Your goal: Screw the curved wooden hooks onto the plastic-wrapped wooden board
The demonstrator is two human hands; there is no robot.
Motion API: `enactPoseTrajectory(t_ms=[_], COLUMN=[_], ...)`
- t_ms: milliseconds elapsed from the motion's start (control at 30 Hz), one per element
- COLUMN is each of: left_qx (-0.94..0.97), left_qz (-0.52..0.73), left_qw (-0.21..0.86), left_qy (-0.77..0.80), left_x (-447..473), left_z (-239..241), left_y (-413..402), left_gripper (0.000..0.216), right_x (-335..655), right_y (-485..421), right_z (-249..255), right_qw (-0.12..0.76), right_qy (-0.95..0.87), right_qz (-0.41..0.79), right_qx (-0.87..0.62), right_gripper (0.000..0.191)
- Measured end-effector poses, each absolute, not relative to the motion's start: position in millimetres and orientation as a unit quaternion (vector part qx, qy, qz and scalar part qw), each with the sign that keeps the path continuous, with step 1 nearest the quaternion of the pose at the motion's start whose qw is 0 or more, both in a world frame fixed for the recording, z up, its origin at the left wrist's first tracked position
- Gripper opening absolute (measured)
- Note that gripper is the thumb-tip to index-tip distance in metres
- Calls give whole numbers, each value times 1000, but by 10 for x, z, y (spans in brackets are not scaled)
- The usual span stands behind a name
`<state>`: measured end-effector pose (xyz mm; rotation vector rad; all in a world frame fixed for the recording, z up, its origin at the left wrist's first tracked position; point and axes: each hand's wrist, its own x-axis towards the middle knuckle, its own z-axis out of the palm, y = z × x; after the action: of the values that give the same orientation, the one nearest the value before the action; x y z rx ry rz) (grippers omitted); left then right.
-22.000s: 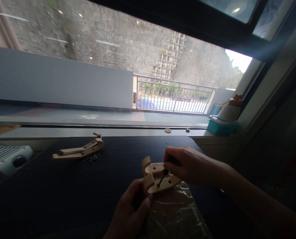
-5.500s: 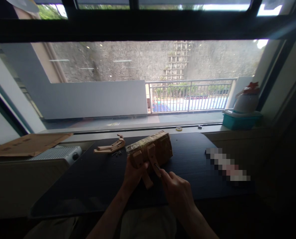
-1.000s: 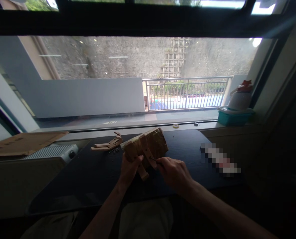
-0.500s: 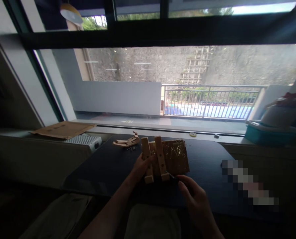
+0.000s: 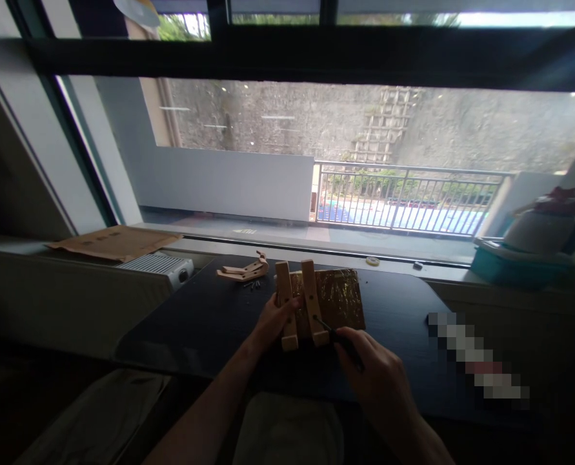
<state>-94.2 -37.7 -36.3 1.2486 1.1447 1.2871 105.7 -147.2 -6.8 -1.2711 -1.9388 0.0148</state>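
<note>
My left hand (image 5: pixel 271 321) grips two pale wooden hook pieces (image 5: pixel 297 302) held upright side by side over the dark table (image 5: pixel 195 323). Behind them a crinkled clear plastic bag (image 5: pixel 340 300) shows. My right hand (image 5: pixel 379 378) is closed round a small dark screwdriver (image 5: pixel 338 336), whose tip touches the lower part of the right wooden piece.
Two more wooden pieces (image 5: pixel 241 270) and several small screws (image 5: pixel 252 283) lie at the table's far left. A white appliance (image 5: pixel 159 267) and cardboard (image 5: pixel 110 240) sit left. A teal box (image 5: pixel 519 265) with a white pot stands on the sill at right.
My right hand has brought the screwdriver tip up against the right wooden piece. The view has tipped slightly downward; the left hand keeps its grip.
</note>
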Motion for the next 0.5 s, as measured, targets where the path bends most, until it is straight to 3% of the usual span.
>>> enactPoseTrajectory(t_ms=[133, 367, 500], left_qx=[516, 509, 478], left_qz=[536, 562, 588], left_qw=[473, 440, 429], left_qy=[473, 481, 491], left_x=[-935, -858, -792], left_z=[-380, -318, -224], left_y=[-388, -528, -637], left_gripper=[48, 47, 45], right_x=[1085, 1028, 1003], right_y=[-1429, -1413, -1417], right_z=[98, 492, 484], right_qw=[320, 81, 54], right_qy=[-803, -882, -891], right_qz=[-57, -187, -201], right_qx=[-499, -425, -403], right_gripper=[22, 22, 27])
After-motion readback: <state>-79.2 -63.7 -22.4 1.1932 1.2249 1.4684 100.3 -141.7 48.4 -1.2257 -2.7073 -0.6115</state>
